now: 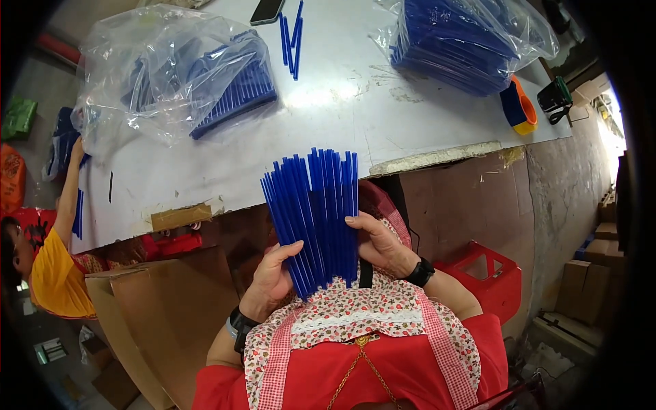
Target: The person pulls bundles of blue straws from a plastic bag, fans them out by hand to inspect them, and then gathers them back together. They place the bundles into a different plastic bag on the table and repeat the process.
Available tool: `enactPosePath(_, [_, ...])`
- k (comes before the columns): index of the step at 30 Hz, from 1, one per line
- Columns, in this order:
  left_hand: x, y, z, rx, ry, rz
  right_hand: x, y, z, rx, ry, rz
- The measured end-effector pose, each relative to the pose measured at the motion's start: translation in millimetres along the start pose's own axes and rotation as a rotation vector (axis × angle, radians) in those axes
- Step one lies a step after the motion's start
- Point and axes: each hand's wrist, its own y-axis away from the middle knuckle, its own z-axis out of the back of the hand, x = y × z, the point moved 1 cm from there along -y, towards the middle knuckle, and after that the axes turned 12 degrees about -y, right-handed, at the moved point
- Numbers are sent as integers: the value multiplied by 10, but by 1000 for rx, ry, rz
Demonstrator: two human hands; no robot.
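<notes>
A fan of long, thin blue plastic tubes (314, 212) is spread in front of my apron, their upper ends near the table edge. My left hand (272, 275) grips the bundle's lower left side, thumb lying on the front. On the other side my right hand (383, 244) holds the right edge of the same bundle, thumb pressed against the outer tubes. The fingers behind the tubes are hidden. Both wrists wear dark bands.
On the white table (321, 123) lie two clear plastic bags of blue tubes, one left (157, 68) and one right (458, 41). Near them are loose tubes (292, 41), a phone (266, 10) and a tape roll (519, 106). A cardboard box (164, 321), red stool (485, 277) and co-worker (58, 273) are nearby.
</notes>
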Motion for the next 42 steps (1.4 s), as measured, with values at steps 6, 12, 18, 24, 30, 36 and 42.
enactPosePath(6, [-50,-5,-34,61,205,-51,4,-33,12,42,-117,-23])
enactPosePath(12, [-23,-53,63,133,381,-67,1,-55,72,55,-188,-23])
enactPosePath(18, [-44,-48,65,136,381,-59,-2,-61,72,46,-205,-7])
enactPosePath(24, [-52,-38,90,171,349,-74,-4,-68,96,60,-225,-17])
enactPosePath(30, [-64,-12,105,175,326,-76,-4,-71,114,63,-237,-23])
enactPosePath(36, [-93,38,99,171,332,-75,-2,-69,49,93,-260,-58])
enactPosePath(42, [-67,51,93,119,279,-98,-15,15,-145,-44,227,-28])
